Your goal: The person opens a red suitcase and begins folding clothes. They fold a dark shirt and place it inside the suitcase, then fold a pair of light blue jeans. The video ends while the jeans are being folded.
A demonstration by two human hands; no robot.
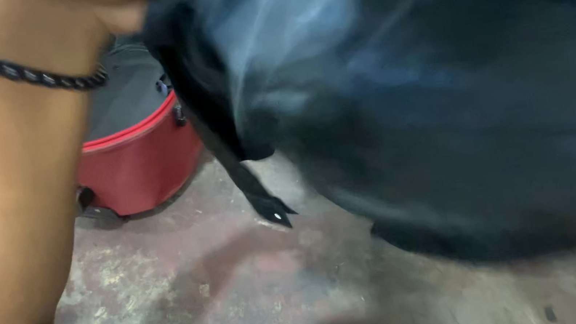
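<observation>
Fabric is filling the right of the view: a dark bag (428, 108) is hanging above the worn floor (245, 292), its strap (246, 182) dangling. Left hand (115, 7) is gripping its top edge, holding it clear of the red case (141, 158). Right hand is hiding; cannot tell.

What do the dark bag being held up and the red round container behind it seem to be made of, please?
The dark bag looks like thin, smooth synthetic fabric, judging by its soft sheen and folds, though it is blurred. The red container seems to be painted metal or hard plastic: a rigid, even, matte wall. Which one is unclear.
</observation>
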